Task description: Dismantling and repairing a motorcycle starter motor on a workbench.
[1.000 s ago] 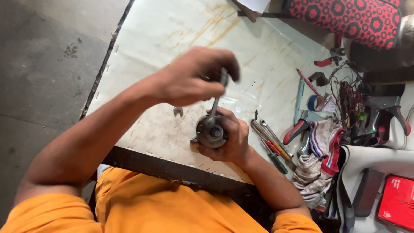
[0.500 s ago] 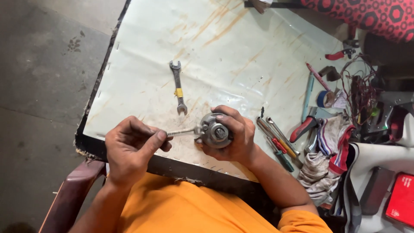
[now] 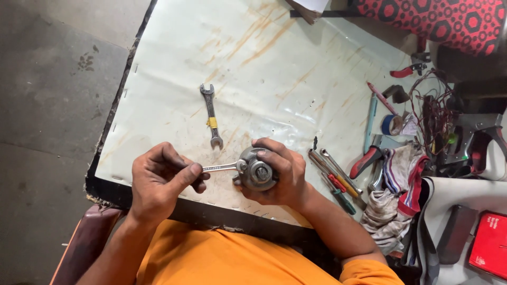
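Over at the near left edge of the surface (image 3: 158, 58), the left hand (image 3: 158, 182) had its grip pinched tight on the handle end of a small spanner (image 3: 222, 167), thumb and fingers together around the shank, with the other end sitting on the fitting at the rim of the motor part. That spanner looked thin, stiff steel, light enough to swing from the tip of the handle like that, though bare metal probably gets slick with greasy fingers. A bit further in from the near edge, a second, bigger open-ended wrench (image 3: 210, 115) with a yellow band round its middle lay flat on the pale sheet, apart from both hands. Then the main thing: a round grey metal motor housing (image 3: 257, 170), held just above the near edge, roughly in the middle. The right hand (image 3: 282, 177) was wrapped around it from the far side and the right, fingers curled over the rim, grip closed firmly on the body. I'd guess it's solid and fairly heavy for its size, rigid, not fragile, and the rounded casing is the sensible place to hold it so the centre stays free. To the right of that, a row of screwdrivers (image 3: 335, 179) lay near the wrist, then a bunched striped rag (image 3: 393, 200), and a tangle of wires (image 3: 433, 113) toward the right edge.
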